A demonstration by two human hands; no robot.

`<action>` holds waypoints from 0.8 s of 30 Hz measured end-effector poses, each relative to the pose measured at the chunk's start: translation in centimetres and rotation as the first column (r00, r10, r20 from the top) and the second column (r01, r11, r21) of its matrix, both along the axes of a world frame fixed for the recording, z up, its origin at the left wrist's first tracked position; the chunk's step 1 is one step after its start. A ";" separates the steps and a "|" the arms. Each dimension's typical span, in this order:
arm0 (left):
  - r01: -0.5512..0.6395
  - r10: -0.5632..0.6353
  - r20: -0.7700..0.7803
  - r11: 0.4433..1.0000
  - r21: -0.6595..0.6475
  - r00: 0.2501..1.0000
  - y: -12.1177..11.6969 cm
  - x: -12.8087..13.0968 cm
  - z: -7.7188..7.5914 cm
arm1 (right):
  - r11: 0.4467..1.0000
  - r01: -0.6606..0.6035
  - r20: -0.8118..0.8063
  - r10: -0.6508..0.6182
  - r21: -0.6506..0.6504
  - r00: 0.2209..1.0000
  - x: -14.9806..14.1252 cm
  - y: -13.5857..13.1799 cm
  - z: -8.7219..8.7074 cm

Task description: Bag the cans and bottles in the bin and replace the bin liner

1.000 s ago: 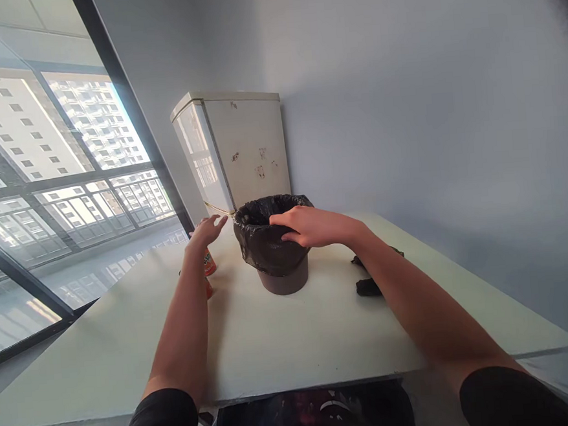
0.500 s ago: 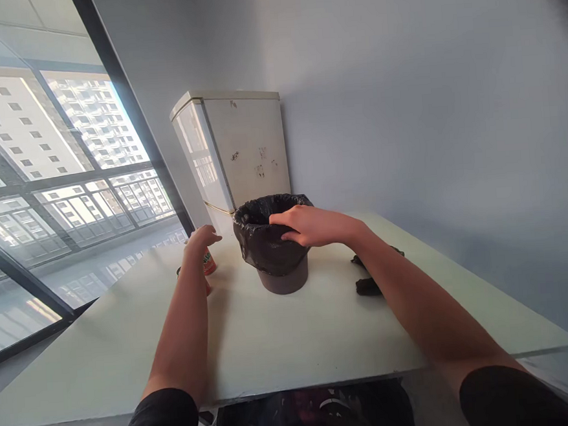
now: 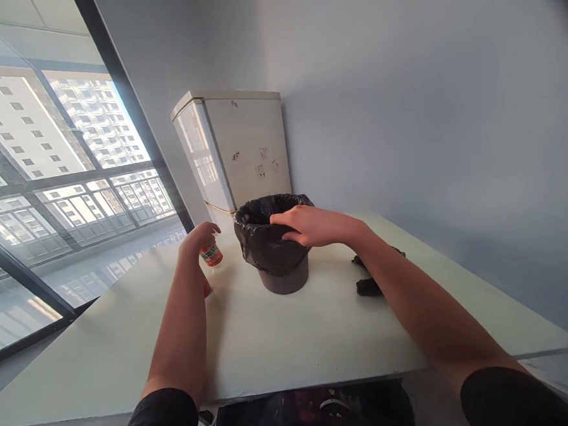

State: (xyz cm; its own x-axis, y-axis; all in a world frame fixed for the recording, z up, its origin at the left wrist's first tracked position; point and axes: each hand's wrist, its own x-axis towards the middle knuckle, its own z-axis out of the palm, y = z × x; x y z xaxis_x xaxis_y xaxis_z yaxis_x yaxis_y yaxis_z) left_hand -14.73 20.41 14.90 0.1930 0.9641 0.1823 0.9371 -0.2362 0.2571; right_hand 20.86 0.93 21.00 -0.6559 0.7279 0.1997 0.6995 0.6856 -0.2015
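Observation:
A dark trash bin point(image 3: 285, 282) stands on the table, lined with a black plastic bag point(image 3: 271, 249) folded over its rim. My right hand point(image 3: 302, 225) is closed on the near right part of that rim, over the bag. To the left of the bin, my left hand point(image 3: 202, 237) is curled round the upper part of a bottle with a red and green label point(image 3: 212, 254). The bottle tilts slightly, and its top is hidden by my hand. Behind my left forearm, a small bit of another red thing point(image 3: 206, 288) shows; its kind is hidden.
Two black crumpled things point(image 3: 368, 287) lie on the pale table point(image 3: 274, 350), partly behind my right forearm. A white refrigerator point(image 3: 252, 137) stands beyond the table. Large windows point(image 3: 68, 182) fill the left side, and a grey wall point(image 3: 419, 132) runs along the right.
My left hand has closed on the bottle and raised it slightly, so more of its label shows. My right hand and the bin stay where they were.

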 end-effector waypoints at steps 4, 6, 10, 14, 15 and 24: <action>0.001 -0.031 0.114 0.967 0.254 0.993 -1.1 0.0 2.8 | 1.000 0.002 0.007 -0.002 0.000 1.000 0.0 0.0 0.0; -0.010 -0.090 0.195 0.888 0.460 0.977 -2.2 0.6 4.5 | 1.000 0.006 0.014 -0.006 0.007 1.000 0.0 0.1 0.0; -0.034 -0.392 0.262 0.502 0.864 0.882 -5.8 2.8 7.5 | 1.000 0.001 0.018 -0.001 0.011 1.000 0.0 0.0 0.0; -0.059 -0.568 0.270 0.362 0.930 0.777 -9.8 5.4 9.1 | 1.000 -0.004 0.009 0.004 0.005 1.000 0.1 0.0 0.0; -0.039 -0.609 0.280 0.379 0.925 0.742 -10.6 5.9 9.2 | 1.000 -0.005 0.005 0.005 0.005 1.000 0.1 0.0 0.0; 0.364 -0.680 0.209 0.596 0.716 0.703 -12.7 10.0 8.1 | 0.999 -0.036 -0.002 0.036 0.019 0.999 0.2 0.4 -0.3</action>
